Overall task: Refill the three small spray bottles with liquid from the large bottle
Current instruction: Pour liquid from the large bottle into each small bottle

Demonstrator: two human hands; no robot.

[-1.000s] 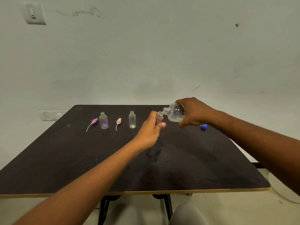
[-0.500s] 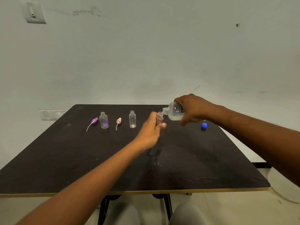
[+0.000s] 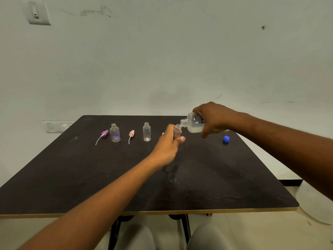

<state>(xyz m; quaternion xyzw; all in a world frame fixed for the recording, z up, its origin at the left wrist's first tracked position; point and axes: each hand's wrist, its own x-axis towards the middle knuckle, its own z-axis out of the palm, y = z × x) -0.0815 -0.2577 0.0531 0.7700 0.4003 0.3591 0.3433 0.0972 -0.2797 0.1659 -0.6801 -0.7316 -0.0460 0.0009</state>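
My left hand (image 3: pixel 168 145) grips a small clear bottle (image 3: pixel 177 131) with a pinkish tint, held upright above the dark table (image 3: pixel 198 177). My right hand (image 3: pixel 214 118) holds the large clear bottle (image 3: pixel 193 123) tipped on its side, its open neck right at the small bottle's mouth. A little whitish liquid lies in the large bottle's lower side. Two other small open bottles stand further left: one with a purple tint (image 3: pixel 115 132) and a clear one (image 3: pixel 146 131).
A purple spray head (image 3: pixel 103 134) with its tube lies left of the purple bottle. Between the two standing bottles lies a pink spray head (image 3: pixel 131 134). A blue cap (image 3: pixel 226 139) rests on the table to the right. Wet marks spot the table's middle.
My right hand has lifted the large bottle slightly and tipped it further, uncovering the blue cap behind it. My left hand has stayed in place with the small bottle.
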